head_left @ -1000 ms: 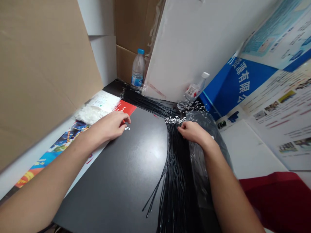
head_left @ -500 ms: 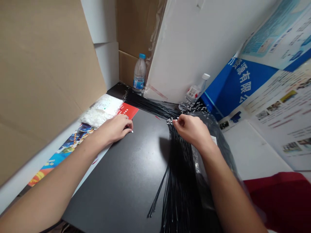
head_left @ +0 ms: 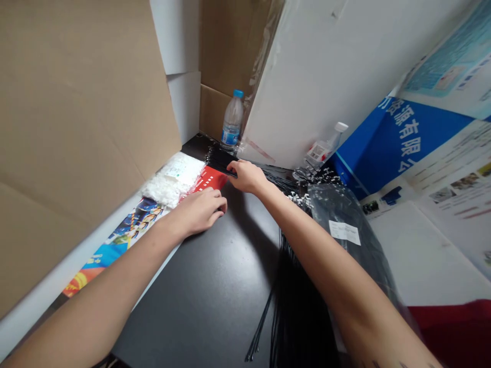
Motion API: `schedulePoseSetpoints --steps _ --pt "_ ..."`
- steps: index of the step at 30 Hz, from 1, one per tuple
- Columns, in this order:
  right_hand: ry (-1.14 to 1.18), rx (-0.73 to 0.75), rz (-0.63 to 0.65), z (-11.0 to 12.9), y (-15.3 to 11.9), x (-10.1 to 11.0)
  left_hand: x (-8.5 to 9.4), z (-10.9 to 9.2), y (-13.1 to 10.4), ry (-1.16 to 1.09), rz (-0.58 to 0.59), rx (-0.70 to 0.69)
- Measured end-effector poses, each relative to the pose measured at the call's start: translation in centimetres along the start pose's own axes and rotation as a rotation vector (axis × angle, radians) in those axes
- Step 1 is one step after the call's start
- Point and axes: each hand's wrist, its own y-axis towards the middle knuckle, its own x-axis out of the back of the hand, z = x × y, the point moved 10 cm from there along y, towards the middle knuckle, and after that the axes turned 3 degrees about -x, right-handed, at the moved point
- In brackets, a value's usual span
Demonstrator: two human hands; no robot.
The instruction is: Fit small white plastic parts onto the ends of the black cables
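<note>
My left hand rests at the left side of the dark table, beside the bag of white pieces. Its fingers are curled together, and whatever they hold is hidden. My right hand reaches to the back, fingers closed at the row of thin black wires, with a dark strand at the fingertips. A larger bundle of black wires with white ends hangs down the right side of the table, partly under my right forearm.
A blue-capped bottle stands at the back, and a white-capped bottle leans farther right. A dark plastic bag lies at the right. Cardboard walls the left, and a red sheet lies near the white bag.
My right hand has moved left and away from the white wire ends to the row of wires at the back. A small white piece earlier at my left fingertips no longer shows.
</note>
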Motion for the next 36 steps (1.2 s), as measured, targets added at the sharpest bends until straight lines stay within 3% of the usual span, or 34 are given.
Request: schedulePoseSetpoints --steps 6,16,19,22,28,30,33,36 --pt "-0.030 -0.075 -0.066 0.8 3.4 -1.1 0.7 0.8 0.1 -0.009 -0.051 0.061" --pt "0.019 -0.141 -0.108 0.1 5.0 -1.4 1.2 -0.5 0.4 -0.286 -0.123 0.044" --pt "0.086 -0.081 -0.234 0.4 4.2 0.5 1.3 -0.5 0.4 -0.386 -0.150 0.034" --pt "0.174 0.035 -0.379 1.2 3.2 3.8 1.7 -0.4 0.4 -0.517 -0.196 0.065" --pt "0.320 0.139 -0.679 1.7 1.1 13.4 1.8 0.9 -0.2 -0.873 -0.340 0.219" --pt "0.252 0.187 -0.721 2.2 0.3 15.6 1.5 1.2 -0.2 -0.902 -0.344 0.248" --pt "0.059 0.216 -0.660 2.6 0.0 16.1 1.2 1.1 -0.1 -0.893 -0.320 0.252" --pt "-0.055 0.212 -0.563 2.1 0.3 15.0 0.9 0.7 0.0 -0.858 -0.283 0.230"
